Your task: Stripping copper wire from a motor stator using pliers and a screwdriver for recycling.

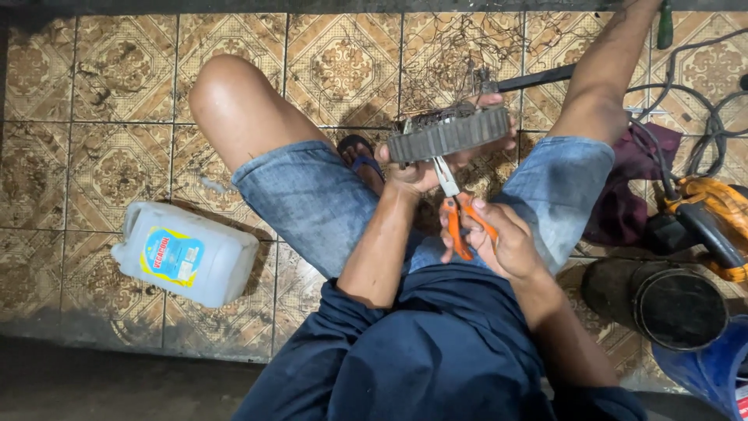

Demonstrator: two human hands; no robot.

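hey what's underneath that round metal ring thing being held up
Under the ring, the left hand supports it and the blades of orange-handled pliers, held by the right hand, reach up to it. The patterned tile floor directly below is hidden.

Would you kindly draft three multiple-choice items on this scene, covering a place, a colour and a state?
1. Where does the white jug lie?
A. on the tiled floor beside the thigh
B. on the lap
C. on the black pot

2. What colour are the handles of the cutters?
A. blue
B. orange
C. green

3. What does the left hand do?
A. rests flat on the floor
B. holds the ring-shaped metal core
C. hangs free

Answers: 1 A, the jug lies on tiles; 2 B, orange grips show in the right hand; 3 B, its fingers wrap the core.
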